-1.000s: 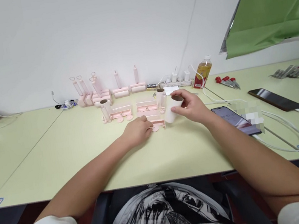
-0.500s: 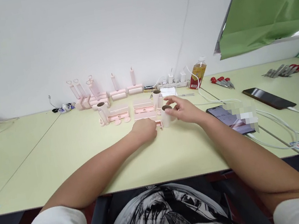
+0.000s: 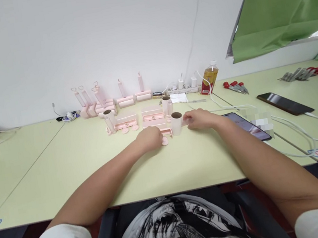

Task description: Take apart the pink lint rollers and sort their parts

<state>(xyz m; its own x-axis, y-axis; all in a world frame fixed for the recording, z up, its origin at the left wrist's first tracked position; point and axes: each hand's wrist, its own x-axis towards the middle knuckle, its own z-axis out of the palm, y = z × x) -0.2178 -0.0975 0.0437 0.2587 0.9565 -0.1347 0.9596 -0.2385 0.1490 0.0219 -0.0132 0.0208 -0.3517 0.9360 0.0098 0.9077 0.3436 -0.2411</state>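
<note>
A white paper roll (image 3: pixel 176 124) with a brown core stands upright on the pale green table (image 3: pixel 94 170). My right hand (image 3: pixel 201 119) lies low on the table just right of it, its fingertips pressed against the roll's side. My left hand (image 3: pixel 150 138) rests curled on the table with its fingers closed at a small pink frame piece (image 3: pixel 167 132). A pink disc (image 3: pixel 165 142) lies just below that piece.
More pink holders (image 3: pixel 125 121), rolls (image 3: pixel 166 104) and assembled pink rollers (image 3: pixel 99 100) stand behind. To the right lie a phone (image 3: pixel 247 125), white cables (image 3: pixel 297 128), a second phone (image 3: pixel 284 103), a bottle (image 3: pixel 208 78) and red-handled tools (image 3: pixel 235 86).
My right hand has brought the white roll down and leftward and stood it on the table by the pink frame piece. My left hand has barely moved.
</note>
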